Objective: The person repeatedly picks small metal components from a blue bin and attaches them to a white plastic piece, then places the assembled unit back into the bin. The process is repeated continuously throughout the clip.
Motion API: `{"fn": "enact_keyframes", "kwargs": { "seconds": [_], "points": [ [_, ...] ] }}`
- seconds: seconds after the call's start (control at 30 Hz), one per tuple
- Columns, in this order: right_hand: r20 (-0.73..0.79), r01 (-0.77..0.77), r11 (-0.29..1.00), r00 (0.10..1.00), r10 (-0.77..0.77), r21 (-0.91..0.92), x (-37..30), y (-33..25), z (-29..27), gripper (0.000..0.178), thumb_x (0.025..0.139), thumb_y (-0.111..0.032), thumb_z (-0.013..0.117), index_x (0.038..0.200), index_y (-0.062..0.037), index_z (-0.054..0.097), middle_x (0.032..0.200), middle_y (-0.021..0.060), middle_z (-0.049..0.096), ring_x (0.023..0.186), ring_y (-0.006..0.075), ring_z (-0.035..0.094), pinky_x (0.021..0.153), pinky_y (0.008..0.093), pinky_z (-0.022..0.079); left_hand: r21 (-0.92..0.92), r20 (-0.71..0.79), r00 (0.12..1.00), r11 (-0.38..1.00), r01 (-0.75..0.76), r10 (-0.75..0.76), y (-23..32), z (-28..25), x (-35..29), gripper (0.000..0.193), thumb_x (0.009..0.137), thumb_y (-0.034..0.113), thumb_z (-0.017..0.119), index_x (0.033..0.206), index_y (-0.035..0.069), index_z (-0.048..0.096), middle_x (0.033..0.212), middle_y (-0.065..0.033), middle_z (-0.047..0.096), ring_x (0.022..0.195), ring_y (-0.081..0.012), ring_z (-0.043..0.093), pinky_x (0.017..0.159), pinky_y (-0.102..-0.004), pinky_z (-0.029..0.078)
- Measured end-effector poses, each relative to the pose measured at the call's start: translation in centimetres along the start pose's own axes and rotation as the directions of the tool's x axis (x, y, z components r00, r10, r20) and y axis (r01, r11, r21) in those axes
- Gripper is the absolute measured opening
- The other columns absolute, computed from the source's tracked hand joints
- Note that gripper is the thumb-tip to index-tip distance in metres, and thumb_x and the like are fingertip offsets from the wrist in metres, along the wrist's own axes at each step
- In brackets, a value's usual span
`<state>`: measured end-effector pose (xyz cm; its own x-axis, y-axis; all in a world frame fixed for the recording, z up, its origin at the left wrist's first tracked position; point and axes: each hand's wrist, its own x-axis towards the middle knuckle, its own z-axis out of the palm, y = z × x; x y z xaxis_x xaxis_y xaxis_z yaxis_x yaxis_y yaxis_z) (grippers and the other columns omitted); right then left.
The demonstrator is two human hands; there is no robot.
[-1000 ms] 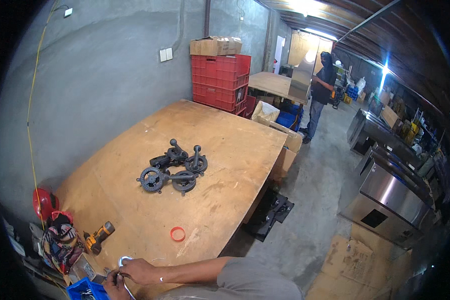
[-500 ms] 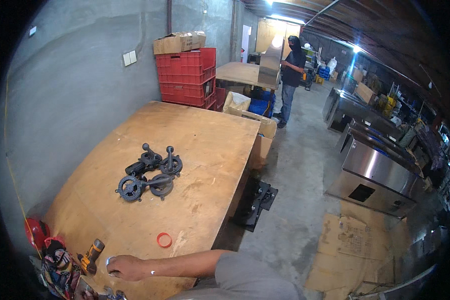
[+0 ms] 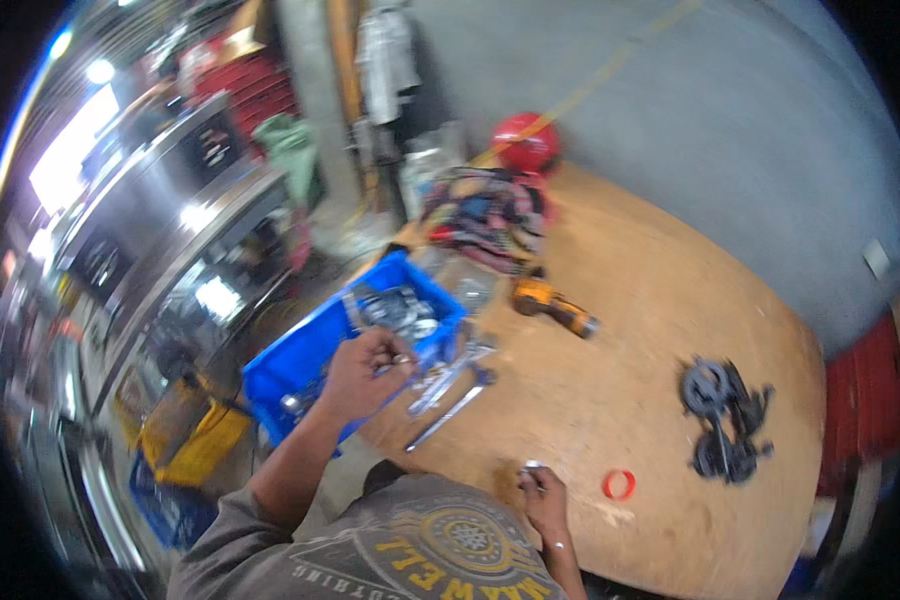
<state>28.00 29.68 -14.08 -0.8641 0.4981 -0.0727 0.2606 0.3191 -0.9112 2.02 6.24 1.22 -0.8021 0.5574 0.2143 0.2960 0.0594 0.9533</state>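
Note the left hand (image 3: 370,375) above the near side of an open blue bin (image 3: 305,345), with fingers curled in toward the thumb. Bright glint at the fingertips; too blurred to tell whether gripping a small part or closed on nothing. Inside the bin, loose metal parts (image 3: 405,312), with individual outlines hard to make out. Note also the right hand (image 3: 543,502) at the near edge of the wooden table (image 3: 660,340), with thumb and fingers pinched on a small shiny metal piece (image 3: 532,466), only partly visible. Contact between piece and tabletop impossible to tell. Between the hands, just beside the bin, a long metal tool (image 3: 445,420) with a dark head, next to shiny metal tools (image 3: 436,390). Farther along the tabletop, an orange-and-black power drill (image 3: 555,303), near a bundled patterned cloth (image 3: 485,215) and a red helmet (image 3: 523,143) by the grey wall (image 3: 620,100). Near the right hand but apart from it, a red ring (image 3: 631,487). Well apart, toward the right, a cluster of black round parts (image 3: 725,420). Beyond the table, compare a yellow crate (image 3: 200,445) at left with red crates (image 3: 865,400) at right.
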Motion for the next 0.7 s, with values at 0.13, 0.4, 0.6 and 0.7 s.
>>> {"fn": "enact_keyframes", "kwargs": {
  "seconds": [0.13, 0.4, 0.6, 0.7],
  "points": [
    [0.016, -0.019, 1.000, 1.000, 0.019, 0.019, 2.5, 0.4, -0.5, 0.016, 0.092, -0.012, 0.061, 0.094, 0.0027, 0.067, 0.087, 0.0149, 0.066, 0.079, 0.0243, 0.066, 0.073, 0.0331, 0.053, 0.125, -0.156, 0.988, 0.992, 0.018, 0.002, 0.1, -2.9, -1.0, 0.014, 0.084, 0.002, 0.067, 0.095, 0.000, 0.058, 0.084, -0.0077, 0.066, 0.078, -0.0087, 0.062, 0.068, -0.0255, 0.050],
    [0.111, 0.070, 0.997, 0.991, -0.069, -0.012, 6.6, -0.6, 1.7, 0.017, 0.093, -0.012, 0.062, 0.096, 0.0042, 0.067, 0.089, 0.0132, 0.066, 0.078, 0.0203, 0.065, 0.072, 0.0313, 0.053, 0.484, 0.230, 0.958, 0.874, 0.041, -0.172, -7.3, 2.3, -6.1, 0.026, 0.081, 0.014, 0.069, 0.104, 0.003, 0.062, 0.084, -0.0181, 0.065, 0.076, -0.0305, 0.068, 0.069, -0.0401, 0.053],
    [0.193, 0.152, 0.986, 0.972, -0.137, -0.066, 7.3, -1.8, 3.2, 0.018, 0.092, -0.014, 0.063, 0.097, 0.0019, 0.067, 0.091, 0.0181, 0.067, 0.084, 0.0324, 0.066, 0.078, 0.0356, 0.051, 0.092, -0.253, 0.826, 0.837, 0.539, -0.504, -18.4, 8.1, -5.5, 0.046, 0.081, 0.012, 0.072, 0.121, 0.000, 0.054, 0.108, -0.0196, 0.063, 0.098, -0.0297, 0.064, 0.085, -0.0420, 0.051],
    [0.189, 0.158, 0.985, 0.972, -0.143, -0.067, 6.8, -0.9, 3.0, 0.014, 0.092, -0.010, 0.063, 0.095, 0.0033, 0.066, 0.083, 0.0121, 0.065, 0.076, 0.0175, 0.064, 0.070, 0.0298, 0.051, 0.255, -0.335, 0.908, 0.904, 0.344, -0.251, -18.1, 9.1, -7.4, 0.061, 0.083, 0.012, 0.072, 0.134, -0.002, 0.043, 0.126, -0.0242, 0.053, 0.115, -0.0331, 0.056, 0.098, -0.0443, 0.045]
  ]
}}
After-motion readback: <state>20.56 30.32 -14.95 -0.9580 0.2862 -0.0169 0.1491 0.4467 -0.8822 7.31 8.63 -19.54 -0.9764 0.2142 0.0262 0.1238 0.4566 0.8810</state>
